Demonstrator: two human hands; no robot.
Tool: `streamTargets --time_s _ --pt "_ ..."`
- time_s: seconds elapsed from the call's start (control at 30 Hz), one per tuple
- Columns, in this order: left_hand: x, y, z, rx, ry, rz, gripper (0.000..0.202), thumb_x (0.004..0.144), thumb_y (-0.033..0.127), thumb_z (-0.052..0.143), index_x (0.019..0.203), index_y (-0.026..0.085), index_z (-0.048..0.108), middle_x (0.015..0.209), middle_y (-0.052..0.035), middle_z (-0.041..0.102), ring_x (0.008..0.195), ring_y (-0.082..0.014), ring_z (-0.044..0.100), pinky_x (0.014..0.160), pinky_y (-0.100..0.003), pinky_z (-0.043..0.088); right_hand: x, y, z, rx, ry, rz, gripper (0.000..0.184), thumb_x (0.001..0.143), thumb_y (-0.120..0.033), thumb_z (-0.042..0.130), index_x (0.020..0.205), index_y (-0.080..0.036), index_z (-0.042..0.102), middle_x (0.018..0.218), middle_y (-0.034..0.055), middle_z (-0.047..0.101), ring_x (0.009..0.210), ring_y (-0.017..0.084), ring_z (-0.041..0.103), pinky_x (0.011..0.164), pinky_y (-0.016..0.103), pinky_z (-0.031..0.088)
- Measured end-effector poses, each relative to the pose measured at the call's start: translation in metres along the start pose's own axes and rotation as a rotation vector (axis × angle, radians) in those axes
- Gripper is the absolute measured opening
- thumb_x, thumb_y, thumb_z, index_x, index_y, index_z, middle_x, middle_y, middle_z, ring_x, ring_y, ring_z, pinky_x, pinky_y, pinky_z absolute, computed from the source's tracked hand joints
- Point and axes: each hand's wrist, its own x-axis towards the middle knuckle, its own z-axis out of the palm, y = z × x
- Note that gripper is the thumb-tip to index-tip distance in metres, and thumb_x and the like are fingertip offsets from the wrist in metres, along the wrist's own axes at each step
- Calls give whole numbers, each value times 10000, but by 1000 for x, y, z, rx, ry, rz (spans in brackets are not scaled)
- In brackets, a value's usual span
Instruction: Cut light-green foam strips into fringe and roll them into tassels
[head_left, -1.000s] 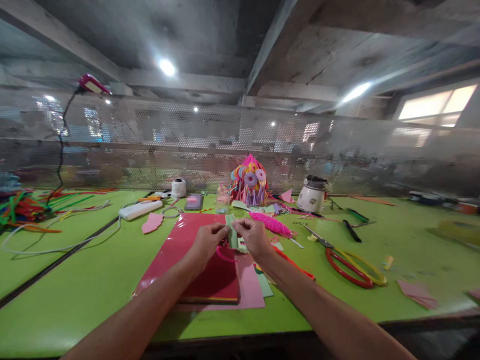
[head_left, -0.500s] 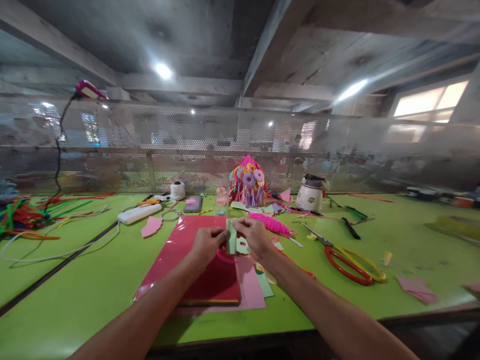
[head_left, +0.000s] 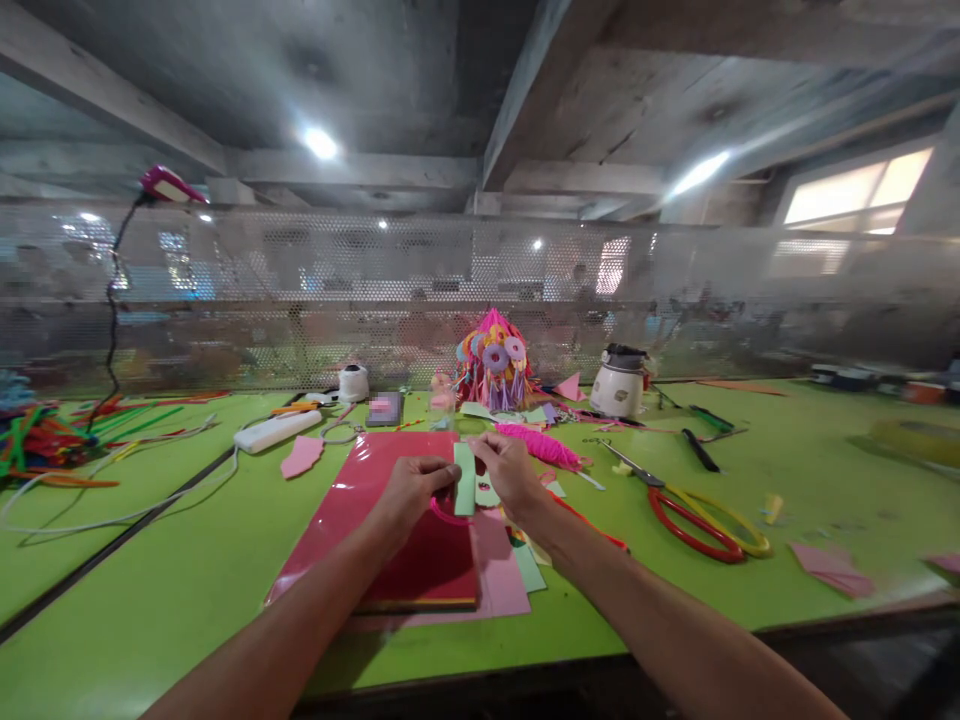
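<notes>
A small pale green paper strip (head_left: 466,490) is pinched between both my hands above a stack of red and pink paper sheets (head_left: 405,540). My left hand (head_left: 409,490) grips its left edge with closed fingers. On the strip's right side, my right hand (head_left: 510,472) holds it with thumb and fingers pressed together. A thin pink loop (head_left: 442,512) hangs just below the strip. The sheets lie flat on the green table (head_left: 187,570) in front of me.
Scissors with red and yellow handles (head_left: 694,520) lie to the right, and pink yarn (head_left: 540,446) sits behind my right hand. A colourful tasselled ornament (head_left: 493,362), a white pot (head_left: 619,382), a power strip (head_left: 266,432) and pipe cleaners (head_left: 45,440) stand further back. A mesh screen closes the far edge.
Both hands have lowered slightly toward the red sheets, and the green strip has been straightened upright between them. The view has tilted a little.
</notes>
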Motion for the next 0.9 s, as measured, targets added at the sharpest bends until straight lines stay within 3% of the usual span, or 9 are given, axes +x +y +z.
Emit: streamTargets --time_s 0.2,0.33,0.7,0.9 --pt "-1 6 -1 14 106 23 217 653 297 611 492 153 589 443 15 488 448 -89 394 486 -235 286 -6 0 5 -23 -129 39 416 767 -516 492 519 -184 449 444 -49 410 410 82 352 408 221 264" --pt "2 6 -2 27 190 48 202 636 304 604 506 150 582 431 27 463 430 -81 361 459 -228 254 -12 1 9 -40 -243 85 434 732 -553 530 523 -177 472 451 -38 442 394 82 366 390 221 275" --pt "1 7 2 52 235 44 224 625 316 581 463 166 543 424 22 463 428 -86 379 447 -232 272 -10 11 10 -185 -157 -24 409 737 -476 574 482 -188 437 447 -51 376 458 91 335 431 229 241" --pt "5 4 -5 62 252 67 250 634 346 571 461 172 522 404 31 436 414 -84 363 441 -233 271 -14 7 8 -200 -248 -9 409 777 -539 488 572 -185 483 477 -36 449 431 95 368 424 227 276"
